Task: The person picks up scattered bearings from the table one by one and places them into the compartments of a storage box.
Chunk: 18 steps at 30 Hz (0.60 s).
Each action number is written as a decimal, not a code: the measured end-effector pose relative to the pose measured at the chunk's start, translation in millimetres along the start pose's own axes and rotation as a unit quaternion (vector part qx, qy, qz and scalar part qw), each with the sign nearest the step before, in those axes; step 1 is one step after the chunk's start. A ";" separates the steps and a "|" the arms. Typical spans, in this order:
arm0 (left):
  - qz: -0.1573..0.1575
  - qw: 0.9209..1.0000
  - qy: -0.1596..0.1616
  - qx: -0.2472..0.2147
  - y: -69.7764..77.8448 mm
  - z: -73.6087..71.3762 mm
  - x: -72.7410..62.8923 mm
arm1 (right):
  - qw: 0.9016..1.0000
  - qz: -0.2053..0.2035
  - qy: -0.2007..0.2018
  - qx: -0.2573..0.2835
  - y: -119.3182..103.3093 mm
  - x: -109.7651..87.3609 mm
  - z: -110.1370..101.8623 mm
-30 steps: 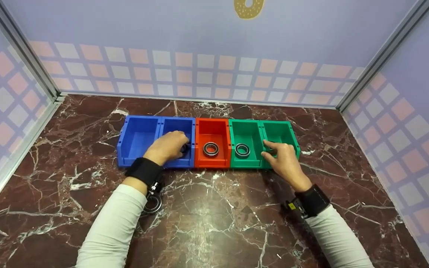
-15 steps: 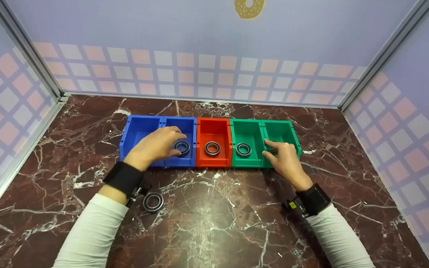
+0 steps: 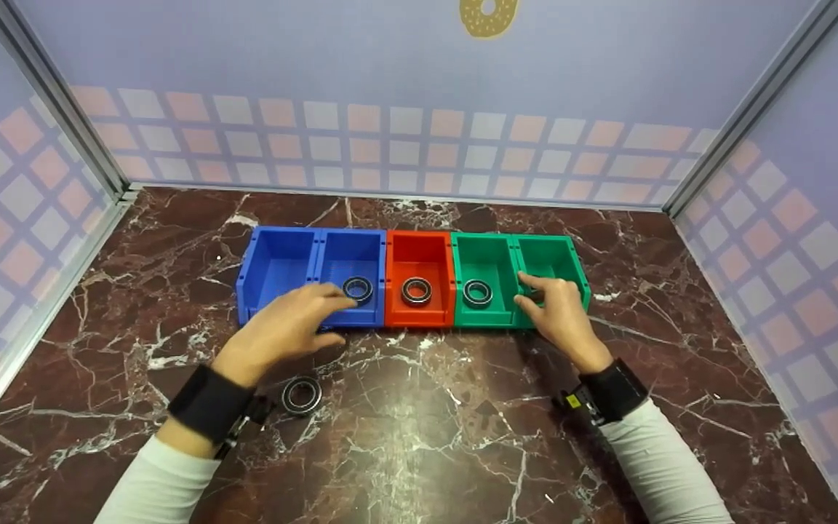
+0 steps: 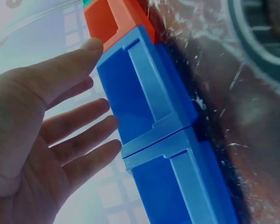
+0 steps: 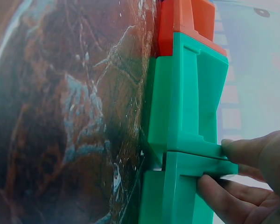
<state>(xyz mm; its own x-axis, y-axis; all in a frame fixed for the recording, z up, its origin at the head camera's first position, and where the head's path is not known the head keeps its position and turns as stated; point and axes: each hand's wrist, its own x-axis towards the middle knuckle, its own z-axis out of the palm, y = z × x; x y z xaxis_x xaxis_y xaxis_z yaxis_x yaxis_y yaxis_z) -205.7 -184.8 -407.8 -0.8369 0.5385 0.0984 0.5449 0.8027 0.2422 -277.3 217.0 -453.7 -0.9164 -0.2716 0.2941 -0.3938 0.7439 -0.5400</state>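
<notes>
My left hand (image 3: pixel 281 327) is open with parted fingers and holds nothing, over the front edge of the blue bins (image 3: pixel 281 255). Just ahead of its fingertips a ball bearing (image 3: pixel 357 290) lies in the second blue bin. Another ball bearing (image 3: pixel 302 396) lies on the table, to the right of my left wrist. The red bin (image 3: pixel 419 247) and the left green bin (image 3: pixel 483 255) each contain one bearing. My right hand (image 3: pixel 557 313) pinches the adjoining side walls of the two green bins (image 5: pixel 196 154), a finger on either side. The fingers partly hide the right green bin's inside.
All the bins stand side by side in one row on a dark red marbled table (image 3: pixel 419 437). Behind and at both sides rise patterned panels (image 3: pixel 404 73) with metal corner frames. Both wrists wear black straps with small devices.
My left hand has drawn back out of the second blue bin, toward the front left, uncovering the bearing inside and the one on the table. My right hand stays at the green bins.
</notes>
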 end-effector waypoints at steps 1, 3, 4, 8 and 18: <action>0.002 1.000 0.000 0.001 1.2 1.5 -3.0 | 1.000 0.000 0.000 0.001 0.0 0.1 0.0; 0.010 1.000 0.000 0.003 3.9 4.1 -7.8 | 1.000 0.001 0.000 0.004 0.0 -0.1 0.0; 0.014 1.000 0.000 0.004 5.3 5.4 -9.9 | 1.000 0.001 0.000 0.004 0.2 -0.1 0.0; 0.026 1.000 -0.004 0.016 12.0 8.8 -17.1 | 1.000 0.004 0.003 0.004 1.0 -0.7 0.1; 0.017 1.000 -0.006 0.020 15.8 24.3 -43.7 | 1.000 -0.004 0.001 0.005 0.3 -0.9 0.6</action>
<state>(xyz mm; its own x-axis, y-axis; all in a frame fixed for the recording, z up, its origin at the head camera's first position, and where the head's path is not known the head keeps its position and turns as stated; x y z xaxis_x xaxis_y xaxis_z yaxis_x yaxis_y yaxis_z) -159.3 -189.5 -431.7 -0.8168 0.5692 0.0935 0.5755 0.7932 0.1991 -276.6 217.1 -454.6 -0.9130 -0.2763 0.3002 -0.4019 0.7359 -0.5449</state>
